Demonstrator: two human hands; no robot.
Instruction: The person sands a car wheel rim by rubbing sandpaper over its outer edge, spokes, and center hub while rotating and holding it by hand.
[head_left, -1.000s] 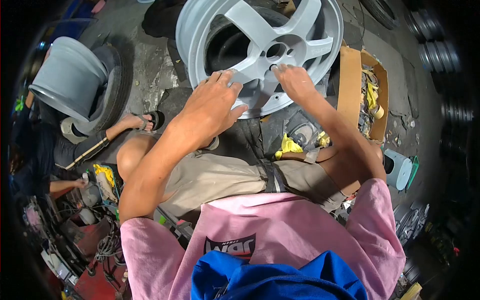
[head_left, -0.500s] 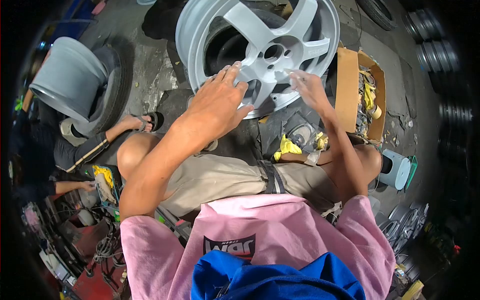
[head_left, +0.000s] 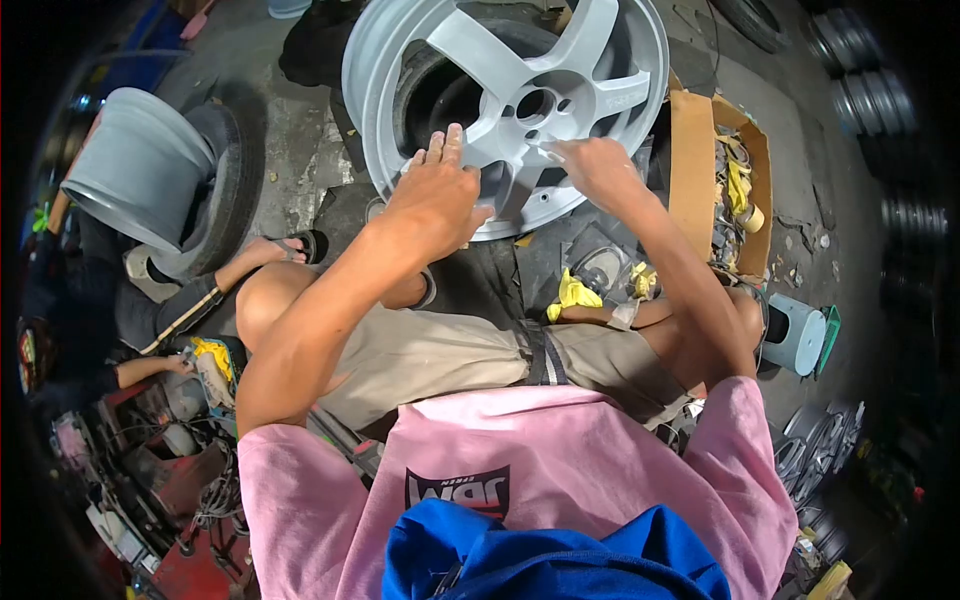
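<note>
A light grey spoked wheel rim (head_left: pixel 490 55) stands tilted at the top centre, over a dark tyre (head_left: pixel 418 108). Against its lower left edge rests my left hand (head_left: pixel 435 195), fingers stretched out and thumb apart, holding nothing. My right hand (head_left: pixel 597 168) is at the lower spokes near the hub, its fingers drawn together with whitish fingertips. Whether something small is between those fingertips cannot be made out.
A second grey rim (head_left: pixel 135 165) leans on a tyre at the left, near a co-worker's foot (head_left: pixel 265 252) and hand (head_left: pixel 178 365). A cardboard box (head_left: pixel 692 160) of scraps, yellow gloves (head_left: pixel 575 295) and a light blue container (head_left: pixel 795 338) lie right.
My right hand first moved off the spokes to the right, then came back towards the hub. My left hand shifted slightly left along the rim. The rim sits a little further left in view.
</note>
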